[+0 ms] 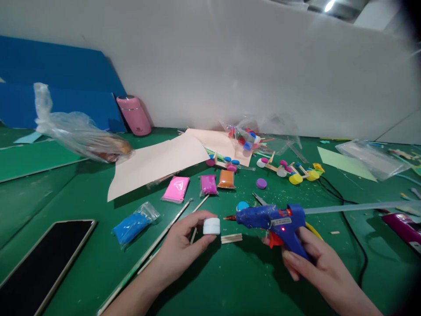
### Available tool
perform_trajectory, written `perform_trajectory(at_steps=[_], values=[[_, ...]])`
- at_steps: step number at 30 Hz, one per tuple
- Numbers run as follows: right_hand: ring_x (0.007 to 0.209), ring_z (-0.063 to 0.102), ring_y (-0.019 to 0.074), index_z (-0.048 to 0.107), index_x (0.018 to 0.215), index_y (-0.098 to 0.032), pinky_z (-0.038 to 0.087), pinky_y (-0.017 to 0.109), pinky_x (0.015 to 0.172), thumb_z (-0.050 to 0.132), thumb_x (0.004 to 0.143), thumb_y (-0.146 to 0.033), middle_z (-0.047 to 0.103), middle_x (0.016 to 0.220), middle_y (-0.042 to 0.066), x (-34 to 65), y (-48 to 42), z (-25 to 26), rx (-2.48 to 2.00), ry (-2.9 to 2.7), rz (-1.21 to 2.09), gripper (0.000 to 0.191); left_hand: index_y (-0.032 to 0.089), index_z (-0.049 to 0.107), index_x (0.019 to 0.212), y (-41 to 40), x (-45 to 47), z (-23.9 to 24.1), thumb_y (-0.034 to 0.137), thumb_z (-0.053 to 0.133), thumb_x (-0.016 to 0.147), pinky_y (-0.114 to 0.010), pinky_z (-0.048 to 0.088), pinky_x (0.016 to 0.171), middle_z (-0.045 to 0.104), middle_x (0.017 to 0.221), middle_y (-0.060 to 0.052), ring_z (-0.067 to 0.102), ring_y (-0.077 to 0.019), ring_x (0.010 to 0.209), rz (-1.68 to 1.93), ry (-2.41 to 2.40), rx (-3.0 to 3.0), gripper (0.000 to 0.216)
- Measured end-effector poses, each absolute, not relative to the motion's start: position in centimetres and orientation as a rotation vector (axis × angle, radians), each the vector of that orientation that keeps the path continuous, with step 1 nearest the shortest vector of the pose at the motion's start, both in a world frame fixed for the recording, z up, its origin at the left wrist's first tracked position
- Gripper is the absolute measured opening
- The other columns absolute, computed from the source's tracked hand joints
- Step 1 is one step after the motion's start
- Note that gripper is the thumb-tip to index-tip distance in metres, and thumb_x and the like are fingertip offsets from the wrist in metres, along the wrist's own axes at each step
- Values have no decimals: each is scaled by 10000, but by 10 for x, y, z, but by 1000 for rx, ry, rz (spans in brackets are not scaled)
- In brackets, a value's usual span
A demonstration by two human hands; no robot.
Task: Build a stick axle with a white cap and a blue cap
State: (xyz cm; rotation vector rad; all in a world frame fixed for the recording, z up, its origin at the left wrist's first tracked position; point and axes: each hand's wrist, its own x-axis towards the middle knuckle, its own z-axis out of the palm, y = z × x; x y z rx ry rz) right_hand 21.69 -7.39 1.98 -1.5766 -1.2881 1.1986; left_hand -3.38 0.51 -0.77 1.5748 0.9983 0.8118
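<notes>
Between thumb and fingers, my left hand [186, 245] pinches a small white bottle cap [211, 226], which seems to be two caps put together. My right hand [312, 259] is wrapped round the handle of a blue glue gun [271, 218] with a lit red light. Its nozzle points left at the cap, a small gap apart. A clear glue stick [355, 206] juts from the gun's back. Short wooden sticks [232, 238] lie on the table below the nozzle. Behind the gun are a blue cap [242, 206] and a pointed metal tool [259, 199], partly hidden.
Clay packets in pink [176, 189], purple [208, 184], orange [226, 179] and blue [134, 224] lie ahead. Little stick-and-cap cars [272, 166] stand farther back. A phone [42, 263] lies at left, a pink flask [134, 116] by the wall. A black cable [357, 245] runs at right.
</notes>
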Motion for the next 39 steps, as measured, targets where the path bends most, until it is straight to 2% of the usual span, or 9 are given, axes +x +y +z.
perform_trajectory(at_steps=[2,4,9,12,16,22,29,36,39], values=[[483,495,129,505,861,-203,424,236,476,530,787,-407,509,533,-26,215,-77,20,-1591,-1312,1222,218,190,559,982,5,-33,-8,201,561,754,-312,451,785,615,952,-45,574,-169,865,833,969,1552,229],[489,502,133,503,933,-212,441,240,473,519,797,-390,535,587,-11,214,-78,21,-1570,-1331,1251,225,183,551,979,5,-33,-8,204,562,751,-324,450,792,610,948,-50,573,-172,872,843,966,1535,230],[540,511,140,476,1057,-243,475,262,498,458,834,-357,592,906,66,214,-77,23,-1509,-1423,1322,250,174,541,939,5,-33,-5,201,564,749,-313,451,774,588,912,-44,566,-168,847,833,975,1539,194],[560,509,140,453,1100,-256,481,269,511,446,843,-349,582,1000,79,214,-78,23,-1495,-1443,1353,273,174,533,943,6,-33,-4,185,556,756,-301,444,776,584,914,-44,563,-166,853,824,969,1527,188],[551,508,139,443,1135,-259,482,268,496,454,838,-355,592,990,75,213,-80,24,-1500,-1411,1347,312,167,532,938,7,-32,-1,182,557,757,-290,446,762,594,909,-52,567,-170,854,818,958,1506,184],[522,506,146,491,1066,-255,484,283,491,465,815,-404,595,928,68,212,-79,23,-1567,-1423,1325,293,162,539,935,5,-32,0,189,569,745,-292,451,753,604,906,-56,573,-177,846,815,968,1500,194],[538,494,140,456,1108,-270,475,273,502,460,822,-392,588,972,60,210,-80,25,-1562,-1399,1344,311,158,542,939,4,-32,0,177,572,743,-287,449,752,605,909,-59,575,-178,849,822,957,1500,199],[548,498,139,497,964,-264,466,239,499,444,843,-348,553,755,9,211,-78,24,-1535,-1455,1325,157,164,540,940,4,-33,2,186,571,748,-287,446,753,603,905,-55,575,-179,855,811,953,1484,196],[542,486,123,479,949,-255,459,225,494,426,858,-332,549,791,14,212,-77,22,-1501,-1488,1313,130,159,543,937,5,-32,3,185,572,744,-282,447,743,599,892,-52,572,-175,839,819,943,1479,197]])
